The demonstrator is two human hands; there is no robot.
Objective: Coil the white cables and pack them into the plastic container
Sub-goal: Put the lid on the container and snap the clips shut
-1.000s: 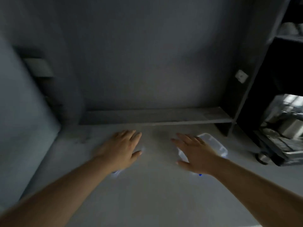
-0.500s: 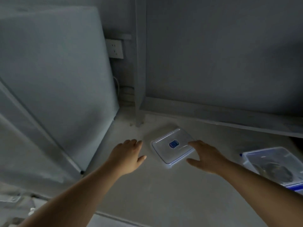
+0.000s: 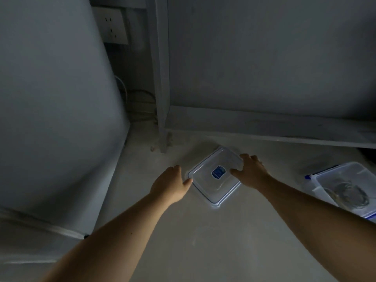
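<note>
A clear plastic lid [image 3: 211, 186] with a blue rim and a blue label lies flat on the pale table. My right hand [image 3: 251, 171] grips its right edge, thumb on top and fingers curled over the far side. My left hand [image 3: 169, 183] sits at the lid's left corner, its thumb tip touching the rim. At the right edge of the view stands the open plastic container [image 3: 323, 176] with coiled white cables [image 3: 350, 195] inside.
A low shelf board [image 3: 264, 127] runs along the wall behind the lid, with an upright post [image 3: 162, 98] at its left end. A large grey panel [image 3: 50, 108] leans at the left. A wall socket [image 3: 112, 25] and loose wires [image 3: 138, 106] sit behind it.
The view has swung left from the container to the lid. Both hands moved forward onto the lid; the right hand now grips its edge and the left thumb touches its corner.
</note>
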